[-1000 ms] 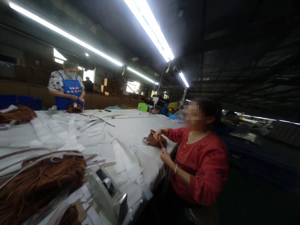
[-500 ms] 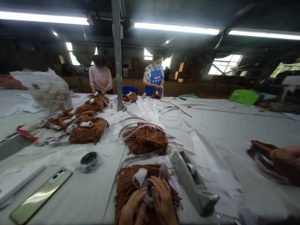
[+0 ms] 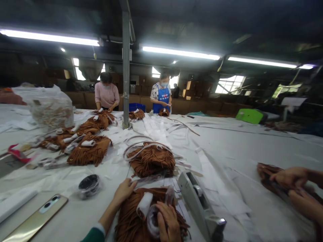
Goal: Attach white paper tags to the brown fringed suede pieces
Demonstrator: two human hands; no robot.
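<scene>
Brown suede fringed bag (image 3: 133,218) lies at the near table edge. Left hand (image 3: 123,191), half a second ago beside the right, now reaches to its top edge, fingers loosely spread. Right hand (image 3: 168,222) pinches the clear-wrapped strap (image 3: 151,218).

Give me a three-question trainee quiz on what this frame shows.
1. True or false: the right hand rests on the brown fringed bag.
2. What grey device stands right of that bag? A) tape dispenser B) sewing machine C) iron
3. Fill in: the left hand presses a clear ____ near the bag's top edge.

Key:
1. True
2. A
3. Strip. A gold phone and a black tape roll lie to the left.
</scene>
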